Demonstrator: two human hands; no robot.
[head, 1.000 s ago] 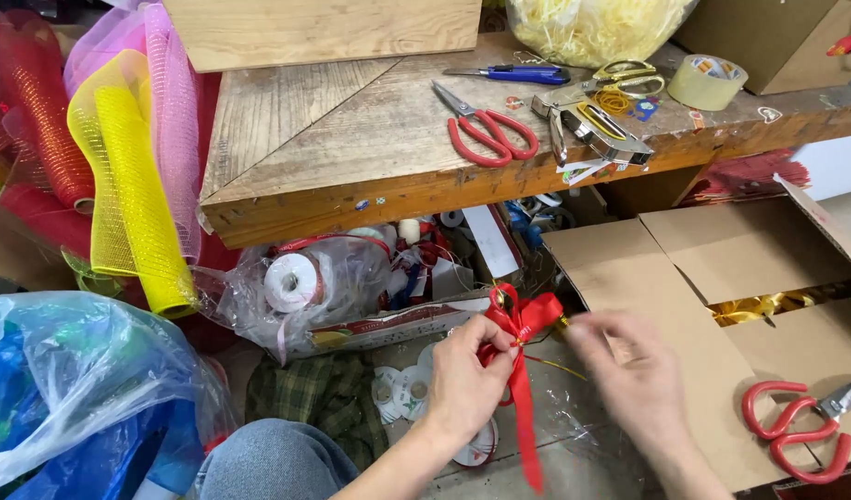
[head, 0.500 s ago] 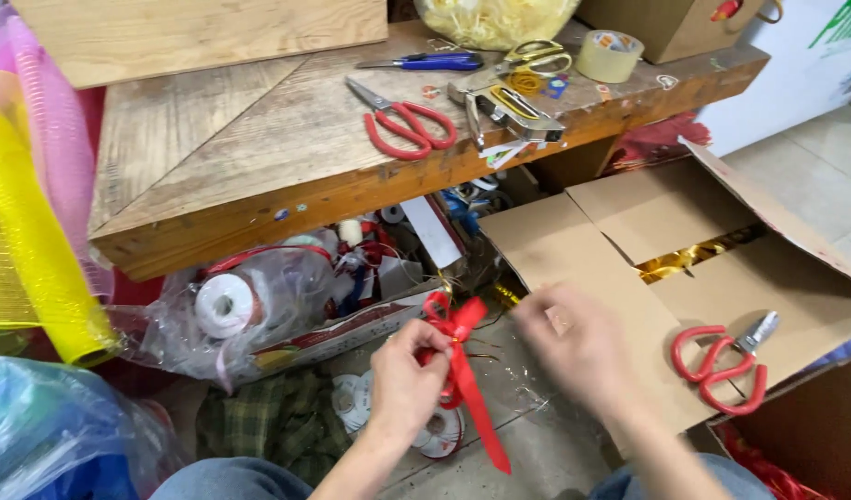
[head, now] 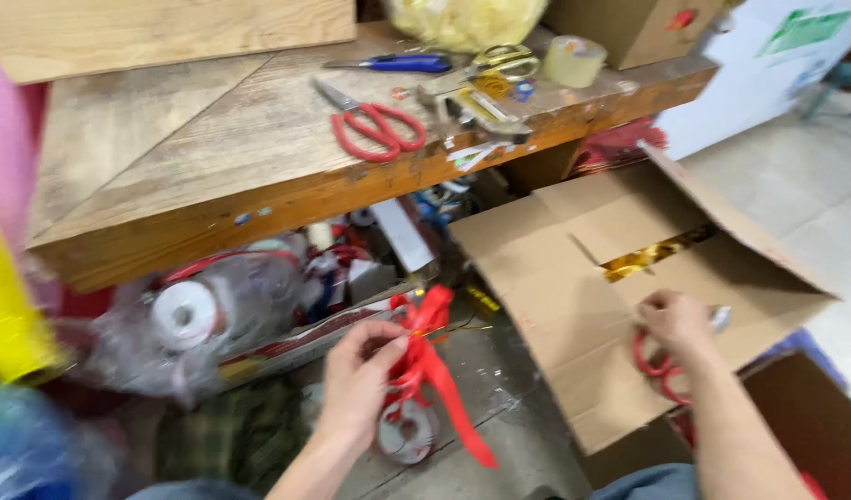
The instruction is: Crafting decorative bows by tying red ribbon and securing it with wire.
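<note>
My left hand (head: 361, 375) pinches a red ribbon bow (head: 425, 356) whose long tail hangs down to the right. A thin gold wire sticks out sideways from the bow. My right hand (head: 677, 326) lies on the cardboard box flap, closed over the red handles of a pair of scissors (head: 652, 366). A ribbon spool (head: 407, 431) sits on the floor just under my left hand.
A wooden workbench (head: 212, 167) carries red scissors (head: 375, 125), a blue cutter (head: 398, 63), gold scissors (head: 500, 63) and a tape roll (head: 574, 60). The open cardboard box (head: 583, 278) holds gold foil (head: 657, 252). A plastic bag with spools (head: 203, 310) lies under the bench; yellow mesh (head: 9, 315) stands left.
My right hand let go of the bow and moved right onto the scissors on the box flap. My left hand keeps the bow. The view swung right.
</note>
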